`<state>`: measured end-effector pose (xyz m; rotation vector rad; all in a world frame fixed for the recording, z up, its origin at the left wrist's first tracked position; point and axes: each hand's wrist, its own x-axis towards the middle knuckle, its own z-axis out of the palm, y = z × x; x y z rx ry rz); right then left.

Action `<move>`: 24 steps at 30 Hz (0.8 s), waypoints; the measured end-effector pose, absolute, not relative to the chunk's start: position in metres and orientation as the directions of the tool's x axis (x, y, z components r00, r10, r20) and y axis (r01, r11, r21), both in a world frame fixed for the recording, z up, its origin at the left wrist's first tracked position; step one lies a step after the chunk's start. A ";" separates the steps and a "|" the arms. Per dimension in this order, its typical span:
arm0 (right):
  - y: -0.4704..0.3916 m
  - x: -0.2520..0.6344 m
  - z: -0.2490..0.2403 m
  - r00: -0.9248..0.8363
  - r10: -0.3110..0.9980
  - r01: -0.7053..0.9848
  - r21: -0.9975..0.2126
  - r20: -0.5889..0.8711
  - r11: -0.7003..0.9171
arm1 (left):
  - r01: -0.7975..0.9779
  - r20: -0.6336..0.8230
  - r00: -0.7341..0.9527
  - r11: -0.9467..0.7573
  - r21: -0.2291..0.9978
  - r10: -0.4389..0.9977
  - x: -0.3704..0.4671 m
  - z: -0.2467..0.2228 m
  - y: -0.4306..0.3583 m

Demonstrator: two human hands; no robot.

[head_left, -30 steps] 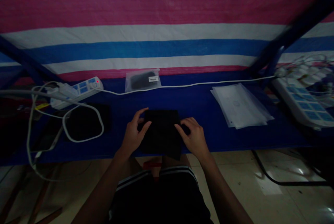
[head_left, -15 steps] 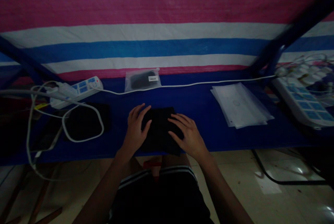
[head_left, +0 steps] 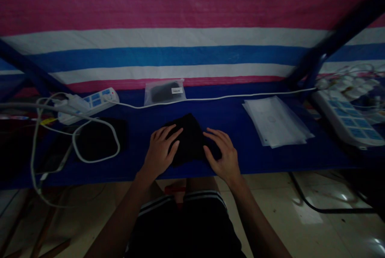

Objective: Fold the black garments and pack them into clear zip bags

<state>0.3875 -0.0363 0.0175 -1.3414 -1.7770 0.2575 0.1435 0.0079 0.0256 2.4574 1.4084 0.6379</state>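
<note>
Both hands lie flat with fingers spread, gripping nothing: the left hand presses on the left edge of a folded black cloth, and the right hand rests on its right edge, so the cloth sits between and partly under them on the blue surface. To smooth it well, I would judge that even palm pressure from the middle outward matters, with the fold edges kept aligned. Beyond the fingertips lies a clear bagged item; left are a power strip and a looped white cable, right a stack of clear bags.
</note>
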 end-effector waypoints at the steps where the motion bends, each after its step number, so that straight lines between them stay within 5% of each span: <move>1: -0.037 0.387 0.019 -0.068 0.854 0.676 -0.606 0.515 0.420 | 0.771 0.265 0.415 -0.491 0.406 0.870 0.143 0.026 0.007; 9: -0.033 0.384 0.015 -0.228 0.900 0.722 -0.556 0.371 0.412 | 0.764 0.367 0.251 -0.417 0.492 0.895 0.136 0.024 0.007; 17: -0.031 0.387 0.010 0.015 0.870 0.740 -0.590 0.493 0.323 | 0.614 0.333 0.436 -0.547 0.568 0.836 0.137 0.021 0.008; 24: -0.032 0.388 0.011 -0.205 0.898 0.679 -0.605 0.388 0.416 | 0.667 0.286 0.483 -0.559 0.492 0.828 0.137 0.023 0.008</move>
